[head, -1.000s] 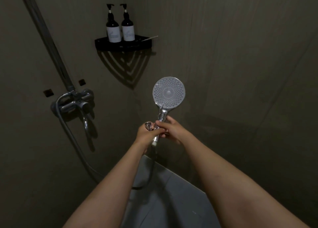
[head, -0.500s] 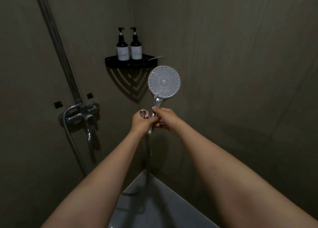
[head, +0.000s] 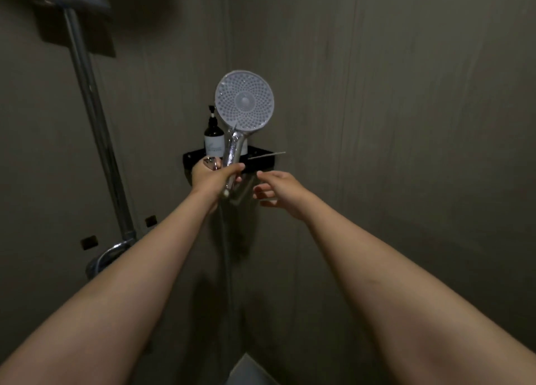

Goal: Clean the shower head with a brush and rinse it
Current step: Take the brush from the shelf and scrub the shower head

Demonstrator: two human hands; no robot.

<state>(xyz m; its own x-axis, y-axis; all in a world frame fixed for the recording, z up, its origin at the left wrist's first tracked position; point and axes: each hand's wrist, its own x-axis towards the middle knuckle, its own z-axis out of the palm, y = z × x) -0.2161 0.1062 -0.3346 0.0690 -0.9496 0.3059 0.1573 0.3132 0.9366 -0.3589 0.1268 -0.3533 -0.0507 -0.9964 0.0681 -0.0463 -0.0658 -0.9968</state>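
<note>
Chrome-handled shower head (head: 244, 100), centre frame, is now gripped by the left hand (head: 211, 178) alone; the right hand (head: 282, 193) is taken off, fingers spread, near the shelf (head: 261, 160), where a stick (head: 266, 154), perhaps the brush, is laid.

One shower head (head: 244, 100) is showing; two hands are reaching in, the left hand (head: 211, 178) and the right hand (head: 282, 190); one bottle (head: 213, 135) is standing in view on one shelf (head: 261, 158); one thin rod (head: 266, 154) is lying there; one pipe (head: 92, 114) is rising; two dark squares (head: 88, 241) are dotting the wall.
</note>
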